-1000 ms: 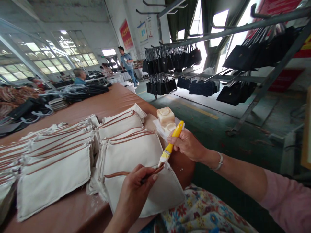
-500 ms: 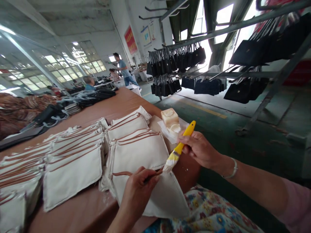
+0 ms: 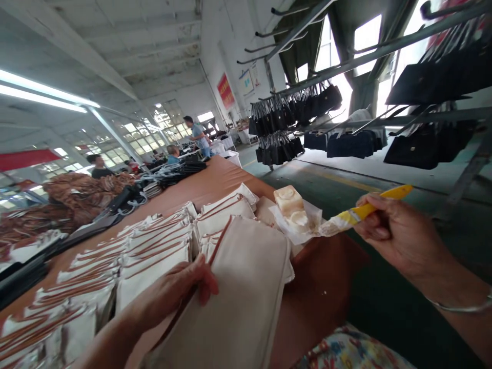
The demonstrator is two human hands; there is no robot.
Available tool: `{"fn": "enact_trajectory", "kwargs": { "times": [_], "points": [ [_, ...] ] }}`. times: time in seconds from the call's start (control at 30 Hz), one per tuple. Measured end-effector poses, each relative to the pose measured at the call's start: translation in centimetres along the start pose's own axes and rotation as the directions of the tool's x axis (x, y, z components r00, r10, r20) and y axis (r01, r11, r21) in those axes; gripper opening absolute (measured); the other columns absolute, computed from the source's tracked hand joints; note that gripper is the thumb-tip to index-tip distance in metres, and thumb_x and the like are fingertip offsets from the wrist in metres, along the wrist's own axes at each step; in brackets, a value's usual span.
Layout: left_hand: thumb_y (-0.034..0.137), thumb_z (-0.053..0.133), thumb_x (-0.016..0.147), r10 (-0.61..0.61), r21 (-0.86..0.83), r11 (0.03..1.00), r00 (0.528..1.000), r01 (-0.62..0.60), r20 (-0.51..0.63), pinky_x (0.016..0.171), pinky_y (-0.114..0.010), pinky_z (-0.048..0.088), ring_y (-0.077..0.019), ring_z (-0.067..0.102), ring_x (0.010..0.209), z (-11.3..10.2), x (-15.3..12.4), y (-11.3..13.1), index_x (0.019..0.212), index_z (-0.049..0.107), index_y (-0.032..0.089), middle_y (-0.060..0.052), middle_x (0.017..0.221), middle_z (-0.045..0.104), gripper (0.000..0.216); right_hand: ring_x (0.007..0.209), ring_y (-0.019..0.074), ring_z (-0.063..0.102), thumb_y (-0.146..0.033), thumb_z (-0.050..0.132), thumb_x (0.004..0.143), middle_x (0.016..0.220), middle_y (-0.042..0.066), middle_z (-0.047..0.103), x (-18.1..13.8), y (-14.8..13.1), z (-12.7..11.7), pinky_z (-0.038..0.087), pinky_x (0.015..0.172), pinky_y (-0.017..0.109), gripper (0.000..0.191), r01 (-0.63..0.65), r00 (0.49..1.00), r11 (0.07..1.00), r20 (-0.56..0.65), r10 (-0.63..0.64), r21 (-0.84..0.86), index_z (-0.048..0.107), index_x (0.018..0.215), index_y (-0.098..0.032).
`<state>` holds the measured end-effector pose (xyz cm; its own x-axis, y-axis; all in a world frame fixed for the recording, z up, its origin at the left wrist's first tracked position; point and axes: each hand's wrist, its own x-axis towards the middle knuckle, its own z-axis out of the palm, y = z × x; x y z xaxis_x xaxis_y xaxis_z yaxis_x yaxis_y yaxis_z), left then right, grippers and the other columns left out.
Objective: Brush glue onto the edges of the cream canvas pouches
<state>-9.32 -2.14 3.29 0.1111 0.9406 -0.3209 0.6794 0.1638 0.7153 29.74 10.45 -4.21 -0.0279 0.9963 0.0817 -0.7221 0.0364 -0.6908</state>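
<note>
My left hand [image 3: 184,287] grips the brown-trimmed edge of a flat cream fabric pouch [image 3: 246,287], which is lifted and tilted over the stack beneath it. My right hand [image 3: 395,230] is closed around the yellow handle of a paintbrush [image 3: 357,211], held out to the right. White paste coats its bristles, which point left toward a whitish block-shaped tub [image 3: 290,201] with paste spilling at its front. The tub rests on a crumpled clear sheet [image 3: 313,218]. Whether the bristles touch that sheet I cannot tell.
Rows of cream pouches [image 3: 154,256] overlap across the brown-covered table [image 3: 223,171]. Dark bags [image 3: 342,143] hang from a metal rack on the right. Brown material [image 3: 77,200] is heaped at the far left. Several people are in the background.
The pouch has been raised and turned, with my left hand now farther left on its edge. My right hand has drawn the brush off the brown trim and away to the right.
</note>
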Motion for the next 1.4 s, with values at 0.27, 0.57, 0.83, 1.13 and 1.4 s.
{"fn": "enact_trajectory", "kwargs": {
  "times": [0.27,0.57,0.83,1.13,1.4],
  "points": [
    [0.052,0.048,0.084,-0.066,0.319,0.923,0.906,0.215,-0.418,0.07,-0.03,0.04,-0.0207,0.056,0.076,6.2,9.3,-9.5,0.081,0.064,0.019,-0.005,0.081,0.061,0.037,0.041,0.004,0.032,-0.027,0.072,0.079,0.053,-0.002,0.044,0.2,8.1,-3.2,0.025,0.039,0.015,0.02,-0.239,0.97,0.967,-0.057,0.235,-0.088,0.061,0.069,-0.013],
    [0.051,0.05,0.084,-0.167,0.199,0.935,0.861,0.292,-0.48,0.068,-0.033,0.036,-0.0249,0.058,0.078,7.9,14.7,-9.9,0.088,0.064,0.018,-0.009,0.081,0.065,0.035,0.044,0.0054,0.034,-0.037,0.078,0.074,0.054,-0.001,0.049,3.3,14.9,0.5,0.023,0.038,0.015,0.032,-0.161,0.987,0.962,-0.044,0.155,-0.219,0.057,0.069,-0.014],
    [0.051,0.051,0.086,-0.135,-0.168,0.98,0.982,0.111,-0.134,0.062,-0.024,0.043,-0.0176,0.063,0.073,8.8,11.5,-7.8,0.108,0.07,0.017,-0.006,0.088,0.071,0.045,0.043,0.0067,0.032,-0.039,0.074,0.073,0.05,-0.005,0.045,5.2,17.9,3.5,0.019,0.038,0.018,0.03,-0.132,0.985,0.947,0.064,0.157,-0.293,0.055,0.069,-0.015],
    [0.046,0.063,0.084,-0.021,-0.361,0.932,0.995,-0.016,-0.097,0.064,-0.021,0.04,-0.0144,0.053,0.079,9.9,8.1,-5.0,0.105,0.074,0.021,-0.002,0.089,0.059,0.035,0.051,0.0124,0.043,-0.039,0.06,0.087,0.054,-0.002,0.048,3.6,16.7,4.3,0.033,0.049,0.025,0.03,0.189,0.951,0.782,0.308,0.005,-0.593,0.056,0.068,-0.016],
    [0.046,0.059,0.087,-0.011,-0.347,0.938,0.995,-0.023,-0.096,0.066,-0.023,0.041,-0.0158,0.055,0.079,10.4,6.6,-4.3,0.11,0.071,0.021,-0.003,0.093,0.063,0.037,0.052,0.0126,0.042,-0.038,0.057,0.089,0.057,-0.002,0.048,1.1,14.0,4.7,0.034,0.049,0.025,0.026,0.262,0.912,0.768,0.41,0.001,-0.585,0.055,0.073,-0.017]
  ]
}}
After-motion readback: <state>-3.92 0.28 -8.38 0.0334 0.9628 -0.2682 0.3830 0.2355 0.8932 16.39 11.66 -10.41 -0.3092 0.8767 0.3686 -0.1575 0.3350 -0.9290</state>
